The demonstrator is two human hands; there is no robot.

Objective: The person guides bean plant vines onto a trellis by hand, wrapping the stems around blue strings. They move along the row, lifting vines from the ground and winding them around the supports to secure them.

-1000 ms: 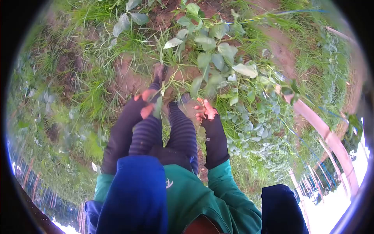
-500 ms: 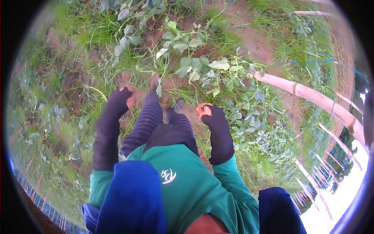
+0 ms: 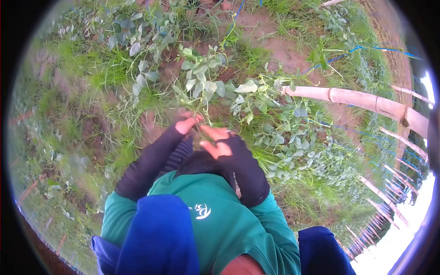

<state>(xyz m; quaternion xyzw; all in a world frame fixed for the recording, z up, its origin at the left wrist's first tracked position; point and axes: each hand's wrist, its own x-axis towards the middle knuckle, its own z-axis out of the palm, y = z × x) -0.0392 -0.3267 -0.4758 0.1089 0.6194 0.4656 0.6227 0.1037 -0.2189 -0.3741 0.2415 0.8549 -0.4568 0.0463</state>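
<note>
Both hands (image 3: 204, 133) moved together | pinching vine stem (image 3: 201, 107) | leaves just above fingers

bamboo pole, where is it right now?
In the head view the bamboo pole lies across the upper right, above the leafy vine plants and up and to the right of both hands, with a blue string above it.

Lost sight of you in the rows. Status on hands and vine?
Left hand and right hand together at the vine stem, grip unclear. Leafy vine rooted. Bamboo pole lying off right, not blocking.
</note>
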